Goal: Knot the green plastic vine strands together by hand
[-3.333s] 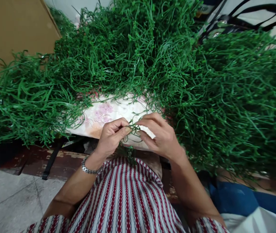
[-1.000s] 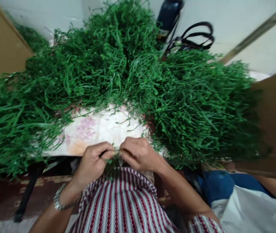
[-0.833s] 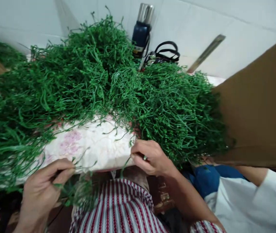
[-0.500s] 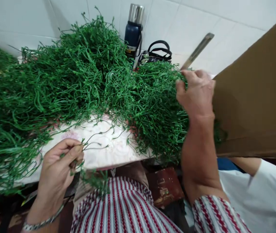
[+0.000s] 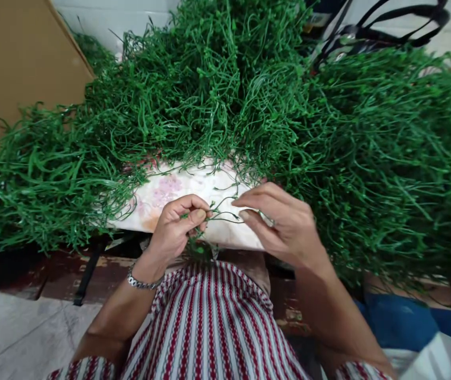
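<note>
My left hand (image 5: 178,224) is closed, thumb against forefinger, on a thin green plastic sprig (image 5: 222,215). The sprig's fine dark stems point right, and its bushier end hangs under the hand, partly hidden. Facing it, my right hand (image 5: 279,219) has thumb and fingertips a little apart, close to the stem tips; nothing is plainly gripped between them. Both hands are above a pale floral cloth surface (image 5: 162,192). Behind it and to both sides spreads a large tangled heap of green plastic sprigs (image 5: 217,100).
Cardboard (image 5: 23,58) stands at the upper left. Behind the heap are a bag with black handles (image 5: 407,26) and part of a dark bottle (image 5: 320,18), against a tiled wall. Blue and white clothing (image 5: 400,322) shows at the lower right.
My right hand has come from the far right of the heap to the stem tips by my left hand. The left still holds its sprig. The view has turned left and down.
</note>
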Demonstrator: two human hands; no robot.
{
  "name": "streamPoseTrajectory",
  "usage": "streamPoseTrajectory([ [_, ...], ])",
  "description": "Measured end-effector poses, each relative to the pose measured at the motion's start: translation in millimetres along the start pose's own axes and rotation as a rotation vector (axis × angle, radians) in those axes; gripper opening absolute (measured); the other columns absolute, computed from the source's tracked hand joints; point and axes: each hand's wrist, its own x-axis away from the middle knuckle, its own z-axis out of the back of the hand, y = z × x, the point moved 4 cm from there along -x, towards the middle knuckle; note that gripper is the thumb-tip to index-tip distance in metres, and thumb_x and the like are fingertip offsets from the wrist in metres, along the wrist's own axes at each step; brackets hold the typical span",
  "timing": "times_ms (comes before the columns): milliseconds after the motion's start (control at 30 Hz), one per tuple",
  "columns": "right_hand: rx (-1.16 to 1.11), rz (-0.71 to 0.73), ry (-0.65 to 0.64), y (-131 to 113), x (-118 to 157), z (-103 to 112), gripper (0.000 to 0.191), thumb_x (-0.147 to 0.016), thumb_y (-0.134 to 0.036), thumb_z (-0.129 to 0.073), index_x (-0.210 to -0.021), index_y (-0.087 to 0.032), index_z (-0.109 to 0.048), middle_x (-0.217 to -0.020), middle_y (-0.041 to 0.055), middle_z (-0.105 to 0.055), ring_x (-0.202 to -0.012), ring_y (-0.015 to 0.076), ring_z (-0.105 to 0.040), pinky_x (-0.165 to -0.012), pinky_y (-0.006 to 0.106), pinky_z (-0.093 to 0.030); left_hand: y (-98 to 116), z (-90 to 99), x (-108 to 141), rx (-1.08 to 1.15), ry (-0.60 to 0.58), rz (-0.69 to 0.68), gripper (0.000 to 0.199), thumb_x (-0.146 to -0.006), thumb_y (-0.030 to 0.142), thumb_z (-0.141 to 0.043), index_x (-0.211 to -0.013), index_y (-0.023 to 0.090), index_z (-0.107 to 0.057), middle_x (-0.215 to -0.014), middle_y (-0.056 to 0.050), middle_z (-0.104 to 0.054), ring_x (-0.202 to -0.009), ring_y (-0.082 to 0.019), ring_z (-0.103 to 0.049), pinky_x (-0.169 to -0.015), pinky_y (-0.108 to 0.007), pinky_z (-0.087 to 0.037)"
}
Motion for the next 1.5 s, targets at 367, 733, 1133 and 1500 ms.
streamPoseTrajectory([
  [367, -0.103, -0.103, 0.045, 7, 22, -39, 0.008, -0.084, -0.016, -0.052, -0.089, -0.016, -0.058, -0.074, 0.0041, -0.060, -0.068, 0.0140, -0.056, -0.063, 0.027, -0.046, -11, -2.5, 4, -0.036, -0.165, -0.047, 0.024, -0.075, 0.025, -0.064, -0.097, 0.016, -0.062, -0.073, -0.004, -0.063, -0.061, -0.010, -0.054, -0.049, -0.018, -0.036],
  [733, -0.151, -0.141, 0.130, 10, 23, -41, 0.009, -0.083, -0.012, -0.052, -0.085, -0.018, -0.059, -0.075, 0.0032, -0.062, -0.069, 0.0137, -0.057, -0.064, 0.027, -0.045, -14, 1.9, -1, -0.187, 0.055, -0.252, 0.005, -0.073, 0.015, -0.059, -0.079, 0.014, -0.058, -0.096, -0.004, -0.053, -0.055, -0.005, -0.052, -0.052, -0.021, -0.047],
  [1133, -0.180, -0.121, 0.002, 13, 24, -56, 0.014, -0.084, -0.020, -0.053, -0.096, -0.018, -0.058, -0.078, 0.0053, -0.060, -0.070, 0.0157, -0.056, -0.064, 0.028, -0.045, -23, 8.3, -1, -0.161, 0.058, -0.115, 0.011, -0.069, 0.021, -0.064, -0.073, 0.016, -0.055, -0.057, 0.004, -0.047, -0.045, -0.006, -0.042, -0.043, -0.019, -0.034],
  [1500, -0.106, -0.126, 0.127, 12, 26, -65, 0.014, -0.079, -0.015, -0.055, -0.092, -0.019, -0.060, -0.082, 0.0071, -0.055, -0.078, 0.0182, -0.053, -0.065, 0.031, -0.047, -25, 2.5, -7, -0.063, 0.043, 0.076, 0.021, -0.066, 0.028, -0.069, -0.070, 0.014, -0.054, -0.045, 0.009, -0.036, -0.036, -0.002, -0.026, -0.037, -0.016, -0.019],
])
